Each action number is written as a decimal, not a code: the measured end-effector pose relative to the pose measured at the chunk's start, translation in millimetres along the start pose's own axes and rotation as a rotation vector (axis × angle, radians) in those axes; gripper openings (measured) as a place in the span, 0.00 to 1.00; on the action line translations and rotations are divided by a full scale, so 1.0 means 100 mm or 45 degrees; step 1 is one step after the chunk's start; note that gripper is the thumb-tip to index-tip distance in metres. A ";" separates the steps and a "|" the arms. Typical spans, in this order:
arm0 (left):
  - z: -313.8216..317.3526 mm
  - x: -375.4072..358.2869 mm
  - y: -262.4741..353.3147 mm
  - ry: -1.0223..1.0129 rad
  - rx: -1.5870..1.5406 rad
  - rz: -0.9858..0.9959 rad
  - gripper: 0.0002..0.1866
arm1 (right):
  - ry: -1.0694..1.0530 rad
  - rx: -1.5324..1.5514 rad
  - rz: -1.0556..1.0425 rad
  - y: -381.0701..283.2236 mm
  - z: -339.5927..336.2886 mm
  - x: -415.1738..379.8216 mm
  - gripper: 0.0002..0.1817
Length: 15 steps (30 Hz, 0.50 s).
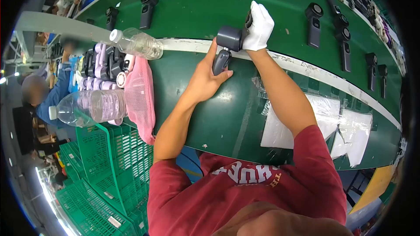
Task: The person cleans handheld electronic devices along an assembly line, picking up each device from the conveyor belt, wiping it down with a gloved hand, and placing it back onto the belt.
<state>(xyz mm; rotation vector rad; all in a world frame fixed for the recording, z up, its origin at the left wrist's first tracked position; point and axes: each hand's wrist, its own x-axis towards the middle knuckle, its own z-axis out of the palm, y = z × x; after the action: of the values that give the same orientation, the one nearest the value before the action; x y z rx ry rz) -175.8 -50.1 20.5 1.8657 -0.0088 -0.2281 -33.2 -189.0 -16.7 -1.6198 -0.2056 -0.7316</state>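
My left hand (204, 81) is bare and wraps around the handle of a dark grey handheld fan (229, 38), its wide round head tilted across the top. My right hand (260, 26), in a white glove, is beside the right end of that head, fingers together and pointing away from me. A dark piece (248, 19) shows at the glove's left edge; its kind is mostly hidden by the hand. Both hands are above the pale rail at the far edge of the green worktable (210, 118).
Beyond the rail, several similar fans lie on a green conveyor (197, 8). Clear plastic bottles (142, 46), a pink mesh bag (139, 91) and green crates (118, 148) are at left. White foam sheets (280, 129) lie at right. Another person (54, 96) is at far left.
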 end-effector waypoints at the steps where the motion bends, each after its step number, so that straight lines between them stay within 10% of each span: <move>1: 0.00 0.00 -0.02 -0.017 -0.019 0.005 0.54 | 0.023 0.082 0.129 0.00 -0.01 -0.01 0.04; 4: -0.05 -0.02 -0.06 -0.084 -0.113 -0.008 0.54 | 0.095 -0.316 -0.297 0.03 -0.04 0.03 0.09; 10: -0.11 -0.04 -0.08 -0.111 -0.433 0.010 0.54 | 0.219 -0.361 -0.303 0.16 -0.01 0.15 0.07; 12: -0.14 0.00 -0.11 0.046 -0.466 0.118 0.55 | 0.276 1.011 1.096 0.28 0.04 0.29 0.13; 15: -0.16 0.07 -0.23 0.386 -0.077 0.379 0.51 | -0.774 2.065 1.543 0.31 0.00 0.19 0.27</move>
<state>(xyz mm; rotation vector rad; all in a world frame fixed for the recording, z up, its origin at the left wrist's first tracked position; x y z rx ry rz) -169.0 -29.3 2.5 1.7959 -0.0702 0.2576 -1.9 -200.7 -31.7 -0.1099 -0.1265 0.8074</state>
